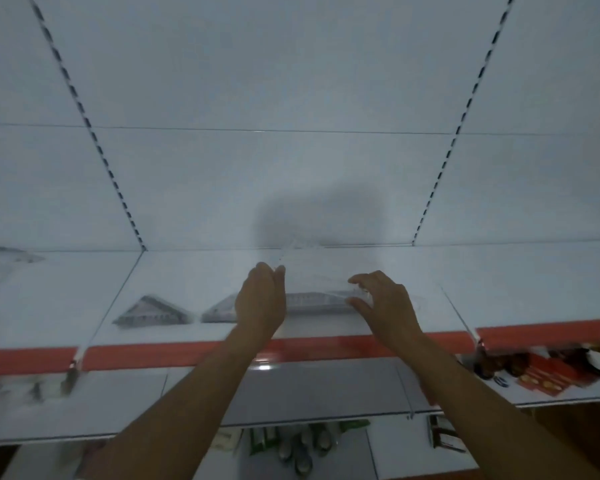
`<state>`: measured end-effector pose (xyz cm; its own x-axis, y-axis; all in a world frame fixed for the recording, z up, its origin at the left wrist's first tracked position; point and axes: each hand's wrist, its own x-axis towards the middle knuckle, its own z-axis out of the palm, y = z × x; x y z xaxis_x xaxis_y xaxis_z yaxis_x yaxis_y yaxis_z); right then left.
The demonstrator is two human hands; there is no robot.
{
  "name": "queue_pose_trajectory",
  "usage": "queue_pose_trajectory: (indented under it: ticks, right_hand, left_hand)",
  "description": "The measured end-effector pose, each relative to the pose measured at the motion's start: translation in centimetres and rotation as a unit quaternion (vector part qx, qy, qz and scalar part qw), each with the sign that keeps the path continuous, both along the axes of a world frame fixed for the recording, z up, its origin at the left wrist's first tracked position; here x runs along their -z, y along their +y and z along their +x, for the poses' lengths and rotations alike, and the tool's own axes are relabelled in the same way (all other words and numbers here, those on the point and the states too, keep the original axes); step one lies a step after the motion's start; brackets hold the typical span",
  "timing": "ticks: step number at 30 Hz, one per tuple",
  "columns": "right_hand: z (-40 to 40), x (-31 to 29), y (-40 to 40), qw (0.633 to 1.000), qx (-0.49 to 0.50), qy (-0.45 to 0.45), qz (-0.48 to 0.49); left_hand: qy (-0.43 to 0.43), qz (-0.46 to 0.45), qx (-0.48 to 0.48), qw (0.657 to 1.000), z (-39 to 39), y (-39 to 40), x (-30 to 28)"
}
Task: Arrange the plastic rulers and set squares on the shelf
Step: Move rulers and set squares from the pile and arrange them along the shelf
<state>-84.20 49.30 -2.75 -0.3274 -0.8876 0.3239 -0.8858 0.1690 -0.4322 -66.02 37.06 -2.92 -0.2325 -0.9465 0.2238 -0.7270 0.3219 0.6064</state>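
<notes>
A white shelf (378, 265) with a red front strip runs across the view. On it lie a small clear set square (153, 311) at the left and a longer stack of clear rulers and set squares (312, 303) in the middle. Both hands hold a large transparent set square (312, 268) above that stack. My left hand (262, 296) presses its left edge with near-straight fingers. My right hand (381, 299) pinches its right corner between thumb and curled fingers. The clear plastic is faint and blurred.
The white back panel with slotted uprights (94, 133) rises behind. Another clear set square (0, 268) lies on the far-left bay. A lower shelf (326, 393) sits below; red boxes and dark jars (541, 372) stand at the right, packets (291, 445) lie further down.
</notes>
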Motion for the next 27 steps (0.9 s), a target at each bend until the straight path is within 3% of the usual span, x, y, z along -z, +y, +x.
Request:
queue_pose_trajectory:
  ticks: [4,11,27]
  right_hand:
    - [1.1,0.6,-2.7,0.998,-0.043,-0.009,0.036]
    - [1.1,1.0,-5.5,0.994,-0.088,-0.011,0.069]
    - [0.6,2.1,-6.0,0.988,-0.112,-0.044,0.096]
  left_hand:
    - [0.054,0.05,-0.015,0.997,1.6,-1.6,0.4]
    - [0.068,0.099,-0.011,0.993,0.7,-2.4,0.5]
    - [0.023,0.083,-0.018,0.996,-0.5,-1.0,1.6]
